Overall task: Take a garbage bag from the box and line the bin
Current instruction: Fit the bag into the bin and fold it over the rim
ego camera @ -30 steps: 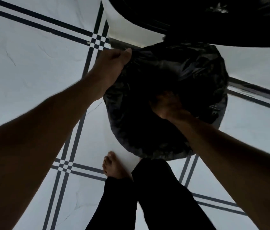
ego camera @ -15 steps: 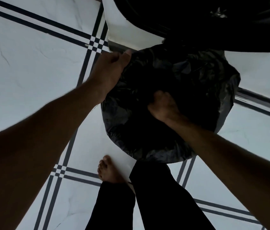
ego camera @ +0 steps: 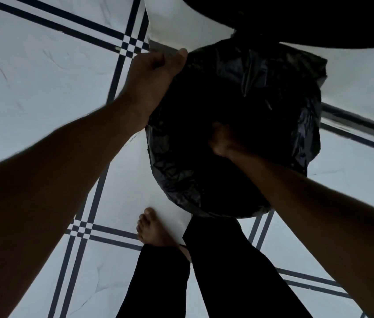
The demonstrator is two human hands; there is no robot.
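Now the left hand [ego camera: 156,72] still grips the crinkled black plastic garbage bag [ego camera: 261,92] at the bin's far-left rim, while the right hand [ego camera: 221,143], fingers hidden, has pushed deeper inside, seating the liner.

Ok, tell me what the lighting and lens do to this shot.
Head view: backlit, so both arms and the black garbage bag read as near silhouettes; the right hand sinks into shadow inside it, the left hand stays legible; wide-angle distortion bends the floor lines.
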